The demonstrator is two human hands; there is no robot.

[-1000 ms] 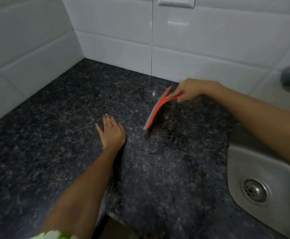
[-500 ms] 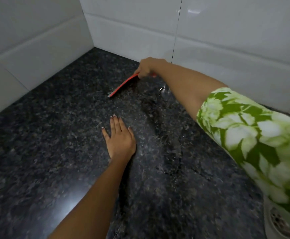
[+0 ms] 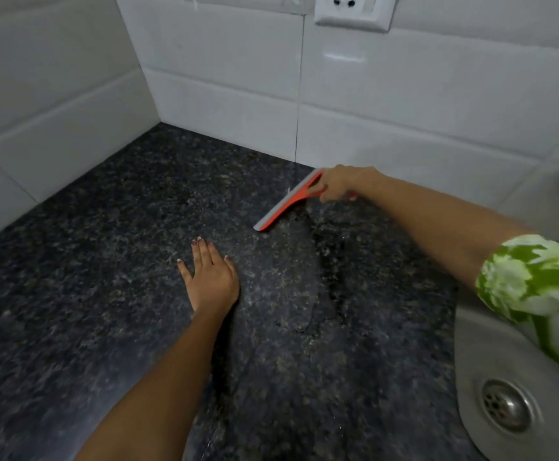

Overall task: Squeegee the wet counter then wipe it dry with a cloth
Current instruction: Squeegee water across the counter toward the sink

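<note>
counter [image 3: 88, 294] left: open | tiled walls [image 3: 221, 94] block back+left | sink [image 3: 491, 361] at right edge

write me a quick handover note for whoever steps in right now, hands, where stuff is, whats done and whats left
Right hand: grips the handle of the orange plastic squeegee with the grey rubber blade, blade down on the counter near the back wall.
Left hand: flat, fingers straight, resting on the dark speckled granite counter.
Steel sink with a round drain sits at the right edge.
Done: squeegeeing is under way; a wet streak runs between the blade and the sink side.
Left: pull the rest of the water toward the sink, then wipe dry. No cloth is in view, so find one.
</note>
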